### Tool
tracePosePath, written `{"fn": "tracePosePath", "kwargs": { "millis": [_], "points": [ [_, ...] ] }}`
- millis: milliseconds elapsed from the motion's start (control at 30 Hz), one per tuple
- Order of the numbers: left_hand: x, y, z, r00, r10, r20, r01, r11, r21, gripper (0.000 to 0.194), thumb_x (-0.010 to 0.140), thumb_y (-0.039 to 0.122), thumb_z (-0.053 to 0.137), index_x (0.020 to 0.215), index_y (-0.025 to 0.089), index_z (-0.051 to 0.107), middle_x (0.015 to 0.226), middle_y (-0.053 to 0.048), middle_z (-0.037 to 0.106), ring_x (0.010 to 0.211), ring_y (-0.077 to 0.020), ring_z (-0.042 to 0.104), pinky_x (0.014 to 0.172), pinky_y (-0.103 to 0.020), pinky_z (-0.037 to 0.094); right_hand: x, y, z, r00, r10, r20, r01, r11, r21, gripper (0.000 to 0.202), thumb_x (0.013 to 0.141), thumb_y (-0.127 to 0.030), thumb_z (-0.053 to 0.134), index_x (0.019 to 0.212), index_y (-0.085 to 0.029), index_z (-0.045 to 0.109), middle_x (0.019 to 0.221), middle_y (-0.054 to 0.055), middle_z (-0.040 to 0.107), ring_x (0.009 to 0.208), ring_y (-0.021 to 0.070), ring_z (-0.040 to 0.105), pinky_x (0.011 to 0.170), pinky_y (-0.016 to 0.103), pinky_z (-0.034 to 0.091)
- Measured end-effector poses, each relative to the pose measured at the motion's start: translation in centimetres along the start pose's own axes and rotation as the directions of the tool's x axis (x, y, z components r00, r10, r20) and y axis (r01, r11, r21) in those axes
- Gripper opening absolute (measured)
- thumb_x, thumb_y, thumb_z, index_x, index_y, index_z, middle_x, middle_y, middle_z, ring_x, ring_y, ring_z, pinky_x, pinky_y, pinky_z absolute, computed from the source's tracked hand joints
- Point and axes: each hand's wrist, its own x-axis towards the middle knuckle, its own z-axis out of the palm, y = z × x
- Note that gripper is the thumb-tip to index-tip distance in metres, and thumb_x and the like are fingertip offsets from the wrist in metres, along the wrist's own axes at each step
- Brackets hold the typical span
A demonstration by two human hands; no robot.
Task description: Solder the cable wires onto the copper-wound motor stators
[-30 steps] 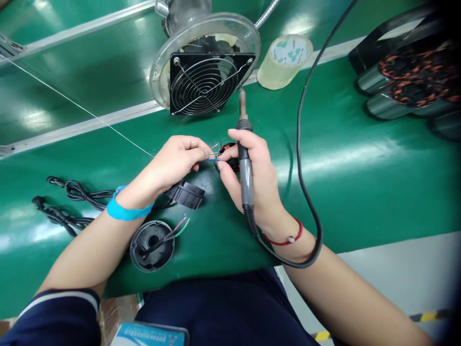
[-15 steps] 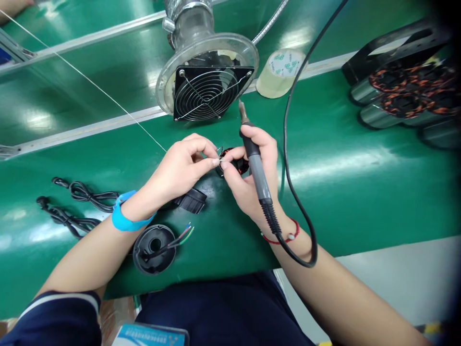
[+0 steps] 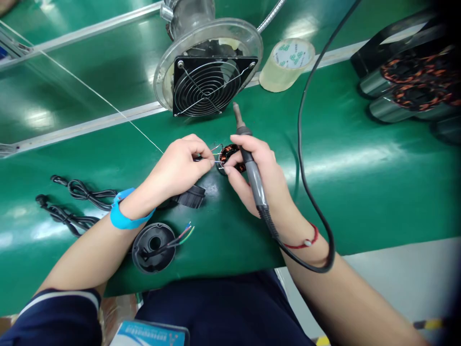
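Note:
Between my hands sits a round motor coil (image 3: 227, 153) with orange windings and thin wires on its left side. My left hand (image 3: 185, 163) pinches a thin wire end beside the coil; solder thread runs to it from the upper left. My right hand (image 3: 262, 166) holds a grey and black soldering iron (image 3: 255, 180), its tip pointing up and away, while thumb and index reach the coil's front edge. Under my left hand lies a black ribbed part (image 3: 192, 197). Nearer me is a round black cap (image 3: 154, 247) with coloured wires.
A fume extractor with a round wire grille (image 3: 207, 89) hangs behind the hands. Beside it stands a tape roll (image 3: 288, 62). Several metal-cased coils (image 3: 418, 98) are at the upper right. Black coiled cables (image 3: 72, 216) lie at left. The iron's cord (image 3: 300, 139) loops at right.
My right hand and the iron have shifted slightly; its thumb and index have parted from the left fingertips. The view has moved a little.

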Motion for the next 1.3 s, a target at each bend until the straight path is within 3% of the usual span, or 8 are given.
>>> {"fn": "tracePosePath", "kwargs": {
  "millis": [167, 300, 467, 600, 733, 867, 1300],
  "points": [
    [0.3, 0.2, -0.2, 0.998, -0.059, 0.020, 0.059, 0.997, -0.041, 0.012, 0.070, 0.014, 0.058, 0.062, 0.016, 0.066, 0.082, -0.002, 0.066, 0.077, -0.0145, 0.059, 0.079, -0.034, 0.049, 0.4, 0.0, 0.7, 0.992, 0.097, -0.078, -0.101, 0.994, -0.040, 0.049, 0.084, -0.018, 0.058, 0.131, -0.029, 0.046, 0.094, 0.001, 0.069, 0.087, 0.0219, 0.064, 0.089, 0.046, 0.049],
    [0.3, 0.4, -0.1, 0.994, -0.094, 0.055, 0.097, 0.994, -0.046, 0.011, 0.070, 0.015, 0.059, 0.062, 0.016, 0.067, 0.082, -0.002, 0.066, 0.073, -0.0136, 0.058, 0.080, -0.036, 0.050, -0.5, -1.0, -0.8, 0.989, 0.106, -0.104, -0.113, 0.992, -0.058, 0.044, 0.089, -0.021, 0.058, 0.131, -0.028, 0.050, 0.091, 0.000, 0.070, 0.090, 0.0215, 0.066, 0.091, 0.045, 0.050],
    [0.3, 0.5, 0.3, 0.992, -0.112, 0.050, 0.113, 0.993, -0.019, 0.012, 0.072, 0.017, 0.061, 0.063, 0.016, 0.068, 0.082, -0.002, 0.066, 0.068, -0.0122, 0.056, 0.075, -0.035, 0.050, -3.1, -2.4, -2.5, 0.970, 0.083, -0.228, -0.086, 0.996, -0.004, 0.039, 0.091, -0.022, 0.061, 0.128, -0.031, 0.059, 0.114, 0.003, 0.068, 0.078, 0.0172, 0.068, 0.073, 0.036, 0.056],
    [0.2, 0.5, 0.6, 0.996, -0.083, 0.012, 0.083, 0.997, -0.002, 0.013, 0.073, 0.016, 0.060, 0.062, 0.016, 0.068, 0.078, -0.001, 0.065, 0.067, -0.0122, 0.056, 0.074, -0.035, 0.050, -5.4, -2.3, -2.3, 0.939, 0.016, -0.343, -0.027, 0.999, -0.025, 0.032, 0.083, -0.019, 0.070, 0.115, -0.027, 0.066, 0.088, 0.001, 0.070, 0.064, 0.0169, 0.067, 0.061, 0.034, 0.056],
    [0.3, 0.4, 0.7, 0.998, -0.070, -0.004, 0.070, 0.998, 0.002, 0.014, 0.073, 0.015, 0.059, 0.061, 0.016, 0.067, 0.076, -0.001, 0.064, 0.067, -0.0122, 0.055, 0.075, -0.035, 0.050, -6.7, -1.9, -1.8, 0.926, 0.055, -0.373, -0.061, 0.998, -0.004, 0.024, 0.081, -0.025, 0.073, 0.104, -0.023, 0.067, 0.079, 0.001, 0.070, 0.057, 0.0158, 0.067, 0.051, 0.029, 0.055],
    [0.3, 0.4, 0.7, 0.998, -0.067, -0.009, 0.067, 0.998, 0.005, 0.014, 0.074, 0.015, 0.058, 0.062, 0.016, 0.066, 0.076, -0.001, 0.064, 0.066, -0.0118, 0.055, 0.075, -0.035, 0.052, -7.2, -1.8, -1.8, 0.917, 0.112, -0.383, -0.129, 0.991, -0.020, 0.023, 0.080, -0.030, 0.075, 0.100, -0.022, 0.068, 0.074, 0.001, 0.070, 0.058, 0.0181, 0.070, 0.050, 0.030, 0.056],
    [0.2, 0.4, 0.8, 0.999, -0.042, -0.023, 0.042, 0.999, 0.012, 0.014, 0.075, 0.015, 0.059, 0.062, 0.016, 0.065, 0.075, -0.001, 0.064, 0.066, -0.0116, 0.055, 0.075, -0.035, 0.053, -7.1, -2.1, -1.6, 0.921, 0.139, -0.363, -0.147, 0.989, 0.007, 0.022, 0.080, -0.033, 0.076, 0.098, -0.022, 0.068, 0.072, 0.001, 0.071, 0.061, 0.0194, 0.072, 0.051, 0.030, 0.057]
  ]
}}
